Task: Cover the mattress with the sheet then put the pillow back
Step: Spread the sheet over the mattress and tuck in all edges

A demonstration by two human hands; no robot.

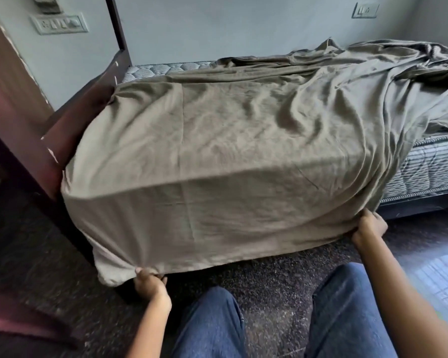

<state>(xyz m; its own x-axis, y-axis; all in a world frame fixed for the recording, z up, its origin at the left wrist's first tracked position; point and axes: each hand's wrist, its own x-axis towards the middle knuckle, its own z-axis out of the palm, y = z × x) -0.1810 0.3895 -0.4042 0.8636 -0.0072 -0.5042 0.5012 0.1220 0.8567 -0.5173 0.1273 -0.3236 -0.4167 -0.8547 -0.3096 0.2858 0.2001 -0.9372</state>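
An olive-brown sheet (230, 140) lies over the near end of a grey quilted mattress (424, 174) and hangs down its front side. My left hand (149, 281) grips the sheet's lower hem near the left corner. My right hand (369, 228) grips the hem at the right, slightly higher. The sheet is smooth near me and bunched in folds at the far right. Bare mattress shows at the far left corner (150, 69) and along the right side. No pillow is in view.
A dark wooden bed frame post (23, 140) stands at the left, close to the sheet's corner. A pale wall with switch plates (58, 23) runs behind the bed. My knees in blue jeans (212, 324) are over a dark speckled floor (269, 285).
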